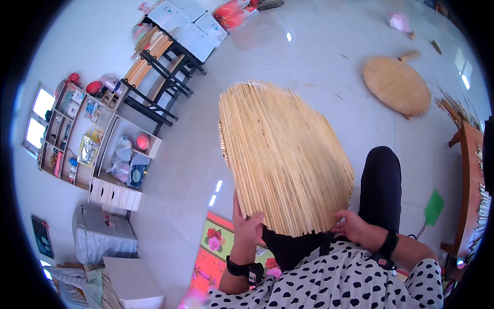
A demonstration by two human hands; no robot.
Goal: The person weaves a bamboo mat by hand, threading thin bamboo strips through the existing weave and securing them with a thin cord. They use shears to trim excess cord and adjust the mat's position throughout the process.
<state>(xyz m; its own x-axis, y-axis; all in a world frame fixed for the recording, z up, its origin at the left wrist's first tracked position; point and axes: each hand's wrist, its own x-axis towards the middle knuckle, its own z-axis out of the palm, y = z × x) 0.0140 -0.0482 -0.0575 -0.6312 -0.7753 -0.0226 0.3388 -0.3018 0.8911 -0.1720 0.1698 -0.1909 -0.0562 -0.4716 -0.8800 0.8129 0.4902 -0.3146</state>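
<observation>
At the near left edge of a large, roughly oval panel of pale yellow straw stalks [288, 154], the person's left hand [248, 229] holds firmly, with the thumb on the front face and the other fingers mostly hidden behind. At the near right edge of the same panel, the right hand [355, 226] is bent with its fingertips close to the stalks; whether it grips them, I cannot tell. The panel is tilted up above the lap, its stalks running from the near edge to the far edge, and thin white threads [239, 98] cross its far left corner.

Each wrist wears a black band [388, 246]. Under the panel's right edge rises a knee in dark trousers [381, 180]. Beside the left forearm lies a red and green mat with flowers [213, 242], one corner of it showing on the shiny grey tiled floor [175, 226].

Toward the floor's far right side, a flat round tan disc of stalks [396, 87] lies, with a short tan cylindrical piece [410, 55] at its far edge. Loose straw pieces [455, 109] are scattered near the far end of a reddish-brown wooden bench [469, 170]. Near this bench's left edge stands a green paddle-shaped thing [434, 207].
</observation>
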